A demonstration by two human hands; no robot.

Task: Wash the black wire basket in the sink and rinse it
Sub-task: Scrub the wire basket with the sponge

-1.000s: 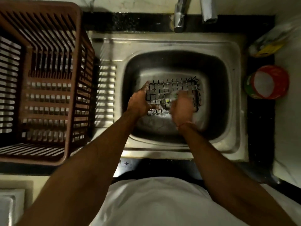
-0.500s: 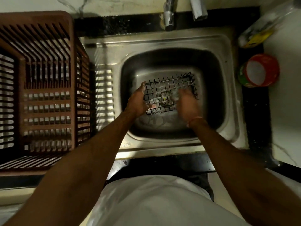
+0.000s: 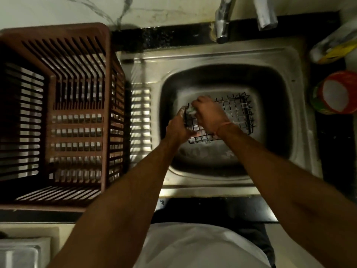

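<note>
A: Head view, the only 1 we have. Where's the black wire basket (image 3: 229,117)?

B: Down in the bowl of the sink (image 3: 270,167), long axis running left to right. Whether it rests on the sink floor or is tipped up, I can't tell.

A: And the 2 hands?

B: The left hand (image 3: 178,128) grips the basket's left end, fingers curled round the wire edge. The right hand (image 3: 209,113) reaches across over the grid, its fingers bunched at the far-left corner on something pale and greenish, probably a scrubber (image 3: 191,111); too blurred to be sure.

A: So which way does the unscrubbed part lie?

B: To the right of both hands. The right hand is the nearer one to sweep that way, I'd judge.

A: How does the basket look?

B: Thin black wire in a square mesh, low upright walls, pale suds clinging to it. The tap (image 3: 222,26) shows no water running, so rinsing looks undone.
</note>
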